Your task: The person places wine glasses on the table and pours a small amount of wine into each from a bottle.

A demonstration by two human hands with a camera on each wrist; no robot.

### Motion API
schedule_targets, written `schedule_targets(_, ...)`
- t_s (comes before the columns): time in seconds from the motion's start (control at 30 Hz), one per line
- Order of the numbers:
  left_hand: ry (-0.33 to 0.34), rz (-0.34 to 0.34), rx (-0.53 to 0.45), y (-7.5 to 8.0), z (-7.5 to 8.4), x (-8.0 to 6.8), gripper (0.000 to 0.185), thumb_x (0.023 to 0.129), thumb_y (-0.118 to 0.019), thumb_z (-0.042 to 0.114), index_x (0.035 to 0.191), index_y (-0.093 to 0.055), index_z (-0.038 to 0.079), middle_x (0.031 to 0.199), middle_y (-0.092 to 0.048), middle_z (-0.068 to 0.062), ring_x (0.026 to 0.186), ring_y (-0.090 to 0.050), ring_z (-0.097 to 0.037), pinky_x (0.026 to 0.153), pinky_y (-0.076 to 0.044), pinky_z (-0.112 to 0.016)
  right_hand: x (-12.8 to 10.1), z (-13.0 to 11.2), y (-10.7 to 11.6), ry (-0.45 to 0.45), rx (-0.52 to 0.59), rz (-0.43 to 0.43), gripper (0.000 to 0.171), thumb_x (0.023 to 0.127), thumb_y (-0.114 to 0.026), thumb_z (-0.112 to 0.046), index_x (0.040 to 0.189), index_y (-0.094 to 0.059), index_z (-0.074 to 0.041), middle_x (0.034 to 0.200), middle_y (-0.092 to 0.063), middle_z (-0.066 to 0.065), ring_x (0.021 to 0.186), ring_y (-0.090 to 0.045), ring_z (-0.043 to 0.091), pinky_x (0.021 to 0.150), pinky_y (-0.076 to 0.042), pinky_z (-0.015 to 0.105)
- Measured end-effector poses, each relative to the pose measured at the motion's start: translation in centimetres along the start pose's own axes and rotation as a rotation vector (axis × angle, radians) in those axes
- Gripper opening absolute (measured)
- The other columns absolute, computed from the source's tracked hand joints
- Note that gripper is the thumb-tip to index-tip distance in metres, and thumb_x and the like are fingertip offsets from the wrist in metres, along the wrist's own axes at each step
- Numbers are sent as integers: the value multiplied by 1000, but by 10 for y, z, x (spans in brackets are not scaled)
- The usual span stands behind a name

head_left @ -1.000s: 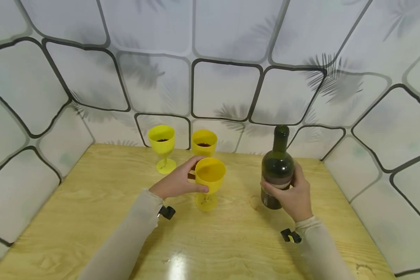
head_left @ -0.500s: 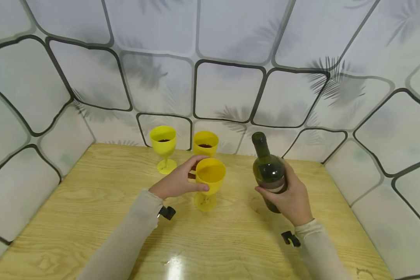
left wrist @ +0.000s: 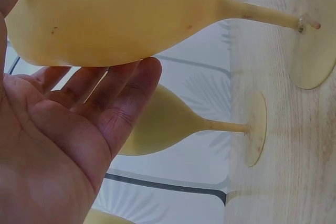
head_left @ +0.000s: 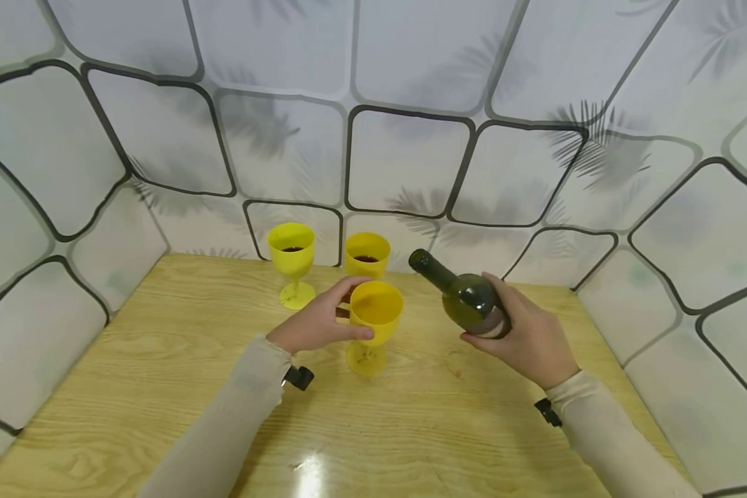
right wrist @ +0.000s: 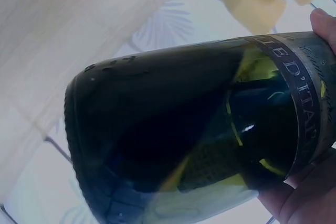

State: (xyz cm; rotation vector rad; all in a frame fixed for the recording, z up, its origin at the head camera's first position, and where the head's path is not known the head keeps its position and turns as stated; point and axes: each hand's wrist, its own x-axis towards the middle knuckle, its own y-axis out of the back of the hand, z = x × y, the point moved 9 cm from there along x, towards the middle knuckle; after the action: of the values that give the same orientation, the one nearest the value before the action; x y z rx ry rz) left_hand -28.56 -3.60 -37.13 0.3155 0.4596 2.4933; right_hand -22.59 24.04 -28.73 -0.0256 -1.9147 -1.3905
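My left hand (head_left: pixel 324 324) holds the bowl of a yellow goblet (head_left: pixel 376 311) between thumb and fingers; the goblet's foot stands on the wooden table. No dark liquid shows inside this one. With my right hand (head_left: pixel 529 332) I grip a dark green wine bottle (head_left: pixel 469 301) round its labelled body. The bottle is tilted, its neck pointing up and left toward the goblet, its mouth just right of the goblets and apart from them. In the right wrist view the bottle's base (right wrist: pixel 84 140) is raised off the table, with dark liquid inside.
Two more yellow goblets stand behind, one at the left (head_left: pixel 291 259) and one in the middle (head_left: pixel 367 252), each with dark liquid. A patterned wall (head_left: pixel 404 166) closes off the back and sides of the wooden table (head_left: pixel 180 360).
The bottle has gone from upright to strongly tilted, its mouth swinging left toward the goblet. My right hand has turned with it. My left hand and its goblet have stayed in place.
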Motion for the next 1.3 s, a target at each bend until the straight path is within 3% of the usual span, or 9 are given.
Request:
schedule_targets(0.27, -12, -10, -6, -1, 3, 0, 90, 88, -82, 46, 160, -33, 24, 138, -57, 8, 125, -55, -17, 108, -48, -45, 10, -4, 2, 69, -84, -96, 105, 66, -97, -43, 152, -48, -10, 112, -71, 18, 76, -71, 33, 55, -56, 50)
schedule_targets(0.6, -9, -7, -6, -1, 1, 0, 87, 88, -83, 44, 159, -34, 29, 138, -57, 8, 125, -55, -17, 108, -48, -43, 16, -8, 0, 151, -164, -181, 102, 68, -96, -45, 150, -50, -6, 111, -70, 17, 86, -71, 34, 62, -58, 52)
schedule_targets(1.3, -5, -12, 8, 1, 1, -2, 90, 87, -82, 49, 160, -32, 30, 142, -55, 7, 131, -53, -25, 110, -47, -43, 27, -19, 2, 269, -276, -234, 99, 68, -96, -44, 147, -53, -5, 111, -69, 15, 87, -72, 32, 67, -60, 49)
